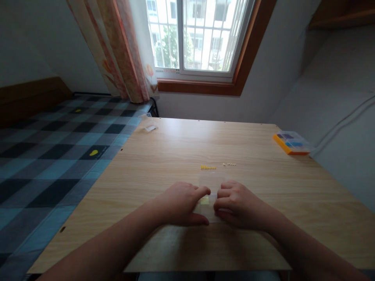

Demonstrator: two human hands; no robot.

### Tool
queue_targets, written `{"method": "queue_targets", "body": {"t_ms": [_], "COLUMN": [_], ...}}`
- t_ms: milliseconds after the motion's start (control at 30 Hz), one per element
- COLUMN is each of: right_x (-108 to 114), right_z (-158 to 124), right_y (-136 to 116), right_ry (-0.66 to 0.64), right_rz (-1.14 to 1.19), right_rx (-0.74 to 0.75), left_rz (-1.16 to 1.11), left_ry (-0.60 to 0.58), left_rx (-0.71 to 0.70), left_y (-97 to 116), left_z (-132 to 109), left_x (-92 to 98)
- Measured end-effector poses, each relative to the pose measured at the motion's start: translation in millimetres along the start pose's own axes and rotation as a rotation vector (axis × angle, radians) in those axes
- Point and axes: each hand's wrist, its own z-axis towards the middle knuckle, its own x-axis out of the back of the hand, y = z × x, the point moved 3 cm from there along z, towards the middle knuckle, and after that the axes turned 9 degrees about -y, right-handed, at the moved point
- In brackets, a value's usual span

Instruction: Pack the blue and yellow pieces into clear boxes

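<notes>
A small clear plastic box (211, 217) lies on the table in front of me, with a pale yellow piece (204, 200) in its left part. My left hand (183, 203) grips the box from the left, its index finger at the far edge and thumb at the near edge. At the box's right side is my right hand (234, 203), fingers curled and pressed together over it; what they hold, if anything, is hidden. The clear lid (212, 178) extends flat behind the box. Beyond it sit a row of tiny yellow pieces (208, 168) and a row of tiny cream pieces (231, 164).
A clear open container (149, 122) stands at the table's far left corner. An orange case with a transparent lid (293, 143) lies near the far right edge. The wooden table (146, 164) borders a checked bed (67, 156) on the left; a window (202, 37) is behind.
</notes>
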Motion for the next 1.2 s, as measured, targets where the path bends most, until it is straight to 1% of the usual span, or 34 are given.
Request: {"method": "queue_targets", "body": {"t_ms": [133, 367, 600, 900, 1200], "right_x": [-1.0, -0.7, -1.8, -7.3, -8.9], "right_z": [-0.4, -3.9, -2.5, -3.7, -2.1], "right_y": [2.5, 2.4, 4.0, 5.1, 6.2], "right_ry": [0.014, -0.036, 0.016, 0.003, 0.005], "right_rz": [-0.031, -0.049, -0.172, -0.140, -0.158], "right_rx": [-0.038, 0.011, -0.072, -0.075, -0.085], "left_rz": [-0.002, 0.005, -0.002, -0.020, -0.023], "left_ry": [0.015, 0.009, 0.013, 0.024, 0.021], "left_rx": [-0.003, -0.012, -0.013, -0.016, -0.010], "left_y": [-0.5, 0.0, -1.0, -0.4, -0.3], "left_z": [0.3, -0.6, 0.3, -0.8, -0.1], "left_x": [-1.3, 0.0, -2.1, -1.2, -2.2]}}
